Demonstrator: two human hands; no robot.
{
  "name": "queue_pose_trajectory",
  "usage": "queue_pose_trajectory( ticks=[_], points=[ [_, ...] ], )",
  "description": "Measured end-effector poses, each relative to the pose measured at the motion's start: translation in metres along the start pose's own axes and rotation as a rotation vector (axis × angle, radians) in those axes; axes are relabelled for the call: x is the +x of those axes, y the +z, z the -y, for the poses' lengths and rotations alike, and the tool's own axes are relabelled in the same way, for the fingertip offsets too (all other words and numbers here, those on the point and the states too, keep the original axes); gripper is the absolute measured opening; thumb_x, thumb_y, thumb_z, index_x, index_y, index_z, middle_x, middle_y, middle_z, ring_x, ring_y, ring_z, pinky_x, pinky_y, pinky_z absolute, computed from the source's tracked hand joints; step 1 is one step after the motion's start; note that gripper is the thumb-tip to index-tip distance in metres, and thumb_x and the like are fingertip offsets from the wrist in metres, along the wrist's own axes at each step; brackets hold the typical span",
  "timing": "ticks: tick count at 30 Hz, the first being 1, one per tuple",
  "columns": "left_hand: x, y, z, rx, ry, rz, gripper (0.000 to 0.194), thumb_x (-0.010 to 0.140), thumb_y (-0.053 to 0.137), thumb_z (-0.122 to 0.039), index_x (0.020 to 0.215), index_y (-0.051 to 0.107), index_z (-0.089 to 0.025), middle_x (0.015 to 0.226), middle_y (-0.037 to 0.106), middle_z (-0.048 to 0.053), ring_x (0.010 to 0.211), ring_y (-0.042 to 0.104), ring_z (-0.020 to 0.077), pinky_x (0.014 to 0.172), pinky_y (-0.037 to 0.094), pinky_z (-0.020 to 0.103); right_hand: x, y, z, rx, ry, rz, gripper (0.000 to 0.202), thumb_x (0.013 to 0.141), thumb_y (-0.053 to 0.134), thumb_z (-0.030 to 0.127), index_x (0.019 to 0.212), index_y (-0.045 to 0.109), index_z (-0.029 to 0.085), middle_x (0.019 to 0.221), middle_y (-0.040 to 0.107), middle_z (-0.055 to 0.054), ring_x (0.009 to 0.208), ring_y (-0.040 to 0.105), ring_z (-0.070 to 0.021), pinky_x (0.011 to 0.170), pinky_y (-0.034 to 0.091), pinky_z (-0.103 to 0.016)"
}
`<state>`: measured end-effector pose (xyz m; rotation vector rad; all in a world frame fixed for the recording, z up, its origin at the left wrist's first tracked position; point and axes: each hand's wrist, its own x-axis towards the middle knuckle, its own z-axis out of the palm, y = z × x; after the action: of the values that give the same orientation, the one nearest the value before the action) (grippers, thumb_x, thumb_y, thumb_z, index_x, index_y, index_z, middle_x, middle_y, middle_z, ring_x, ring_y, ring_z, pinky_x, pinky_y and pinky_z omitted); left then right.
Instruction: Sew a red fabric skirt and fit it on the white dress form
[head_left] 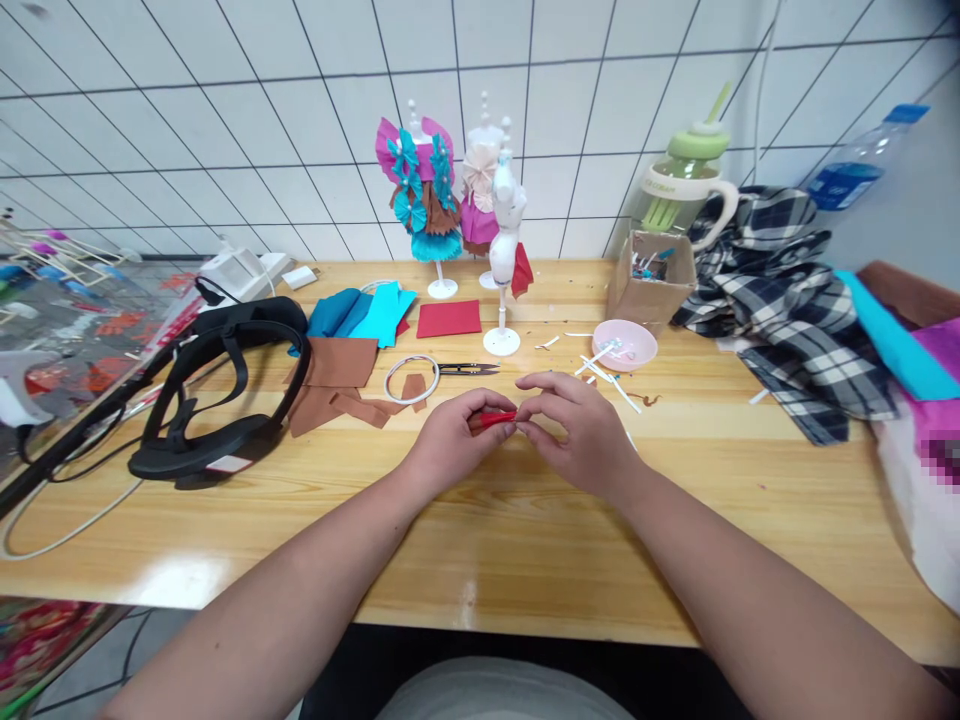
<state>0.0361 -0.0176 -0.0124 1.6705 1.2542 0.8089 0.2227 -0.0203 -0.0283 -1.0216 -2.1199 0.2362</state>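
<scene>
Over the middle of the wooden table, my left hand (459, 436) is closed on a small folded red piece (495, 418), its thumb pressing near the tip. My right hand (574, 430) meets the tip of that piece with thumb and index finger pinched; the other fingers are curved and partly raised. Beyond the hands stand a small white mannequin (507, 215) with red cloth at its side, black snips (469, 369) and a white ring (388, 380). A flat red sheet (448, 319) lies behind the snips.
Brown pieces (341, 362), teal sheets (386, 312) and a black headset (217, 450) lie left. Two dressed mannequins stand behind. A pink dish (637, 345) with white strips, a cardboard box (651, 285), a green-lidded cup (679, 185) and plaid cloth (787, 290) are right.
</scene>
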Motion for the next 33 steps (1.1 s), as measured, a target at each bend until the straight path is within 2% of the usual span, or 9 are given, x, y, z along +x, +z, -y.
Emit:
queue_pose_trajectory(
  ticks=[5, 9, 16, 20, 22, 25, 27, 30, 33],
  points=[
    [0.0005, 0.0013, 0.0051, -0.037, 0.035, -0.022, 0.013, 0.078, 0.067, -0.025, 0.089, 0.066, -0.018, 0.091, 0.073, 0.002, 0.084, 0.068, 0.0166, 0.08, 0.055, 0.029, 0.0003, 0.0005, 0.0006, 0.0, 0.025, 0.009, 0.006, 0.083, 0.061, 0.021, 0.087, 0.066, 0.022, 0.116, 0.066, -0.007, 0.104, 0.063, -0.0219, 0.09, 0.048, -0.039],
    [0.0007, 0.002, 0.0059, 0.029, 0.085, -0.052, 0.014, 0.077, 0.069, -0.027, 0.089, 0.067, -0.019, 0.09, 0.073, 0.002, 0.082, 0.067, 0.0158, 0.078, 0.055, 0.027, 0.0007, 0.0008, 0.0005, -0.009, 0.04, 0.01, 0.006, 0.084, 0.06, 0.021, 0.087, 0.066, 0.022, 0.114, 0.067, -0.006, 0.102, 0.063, -0.0215, 0.089, 0.049, -0.038],
    [0.0004, -0.0012, 0.0074, 0.3, 0.288, -0.137, 0.008, 0.08, 0.069, -0.027, 0.084, 0.071, -0.02, 0.081, 0.072, 0.002, 0.078, 0.065, 0.0162, 0.072, 0.05, 0.028, 0.0007, 0.0019, 0.0016, 0.037, 0.06, -0.012, 0.006, 0.085, 0.06, 0.02, 0.086, 0.065, 0.022, 0.108, 0.068, -0.006, 0.097, 0.064, -0.0197, 0.085, 0.05, -0.035],
    [0.0001, -0.0044, 0.0068, 0.362, 0.398, -0.161, 0.007, 0.081, 0.068, -0.026, 0.079, 0.072, -0.021, 0.073, 0.071, 0.001, 0.072, 0.063, 0.0153, 0.071, 0.047, 0.029, 0.0008, 0.0027, 0.0035, 0.119, 0.112, -0.024, 0.004, 0.083, 0.061, 0.02, 0.083, 0.064, 0.022, 0.104, 0.069, -0.005, 0.095, 0.064, -0.0186, 0.081, 0.051, -0.032],
    [0.0, -0.0054, 0.006, 0.358, 0.413, -0.168, 0.008, 0.081, 0.068, -0.027, 0.078, 0.072, -0.021, 0.071, 0.07, 0.001, 0.07, 0.062, 0.0152, 0.071, 0.046, 0.029, 0.0012, 0.0027, 0.0048, 0.174, 0.188, -0.028, 0.006, 0.081, 0.063, 0.021, 0.087, 0.063, 0.022, 0.101, 0.069, -0.004, 0.085, 0.064, -0.0167, 0.075, 0.052, -0.031],
    [0.0003, -0.0053, 0.0054, 0.3, 0.33, -0.168, 0.011, 0.081, 0.067, -0.029, 0.077, 0.072, -0.02, 0.074, 0.071, 0.002, 0.073, 0.063, 0.0165, 0.071, 0.048, 0.03, 0.002, 0.0021, 0.0064, 0.287, 0.356, -0.029, 0.027, 0.079, 0.066, 0.023, 0.105, 0.06, 0.022, 0.103, 0.068, -0.004, 0.066, 0.059, -0.0122, 0.066, 0.053, -0.029],
    [0.0008, -0.0042, 0.0049, 0.195, 0.207, -0.143, 0.013, 0.081, 0.066, -0.031, 0.08, 0.072, -0.019, 0.079, 0.073, 0.003, 0.076, 0.066, 0.0175, 0.072, 0.05, 0.029, 0.0027, 0.002, 0.0067, 0.389, 0.416, 0.013, 0.032, 0.079, 0.065, 0.026, 0.11, 0.06, 0.022, 0.107, 0.068, -0.004, 0.067, 0.059, -0.0113, 0.066, 0.053, -0.028],
    [0.0012, -0.0024, 0.004, 0.007, 0.055, -0.074, 0.018, 0.08, 0.066, -0.035, 0.083, 0.072, -0.018, 0.085, 0.075, 0.004, 0.079, 0.068, 0.0183, 0.073, 0.053, 0.028, 0.0037, 0.0033, 0.0062, 0.505, 0.468, 0.077, 0.028, 0.079, 0.065, 0.03, 0.106, 0.064, 0.021, 0.104, 0.068, -0.005, 0.071, 0.059, -0.0123, 0.064, 0.053, -0.027],
    [0.0011, -0.0014, 0.0032, -0.078, 0.007, -0.036, 0.021, 0.078, 0.067, -0.037, 0.083, 0.071, -0.017, 0.086, 0.075, 0.005, 0.081, 0.068, 0.0191, 0.076, 0.054, 0.029, 0.0045, 0.0051, 0.0049, 0.526, 0.531, 0.08, 0.02, 0.078, 0.065, 0.031, 0.095, 0.067, 0.02, 0.092, 0.068, -0.004, 0.067, 0.057, -0.0121, 0.058, 0.049, -0.025]
  ],
)
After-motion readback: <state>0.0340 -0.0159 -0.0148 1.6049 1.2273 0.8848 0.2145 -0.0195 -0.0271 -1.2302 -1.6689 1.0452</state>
